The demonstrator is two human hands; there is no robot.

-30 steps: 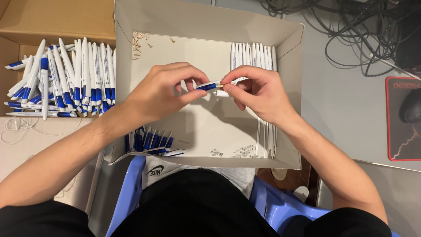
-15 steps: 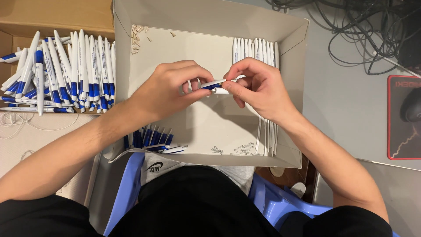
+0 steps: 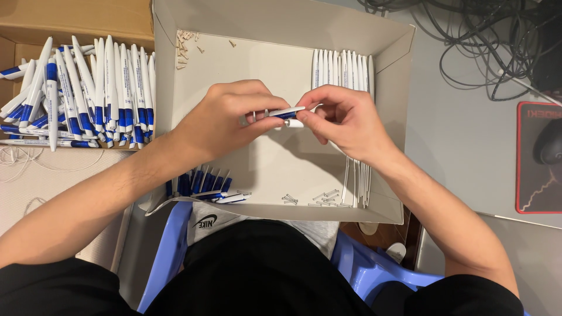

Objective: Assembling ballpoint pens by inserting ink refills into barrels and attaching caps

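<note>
Above the middle of the white cardboard tray (image 3: 281, 169), a white and blue pen (image 3: 287, 113) is pinched between the left hand (image 3: 225, 120) and the right hand (image 3: 345, 120), both closed on it. If the fingers slip, I think a small part may drop among the loose springs (image 3: 319, 199) near the front wall, or roll against the row of white pen barrels (image 3: 342, 67). The box of finished pens (image 3: 76, 93) lies well apart at the left.

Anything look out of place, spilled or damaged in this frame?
Nothing is damaged. The small springs lie loosely scattered near the front wall of the white box, unlike the neat row of white barrels. Both hands hold one blue-and-white pen.
</note>
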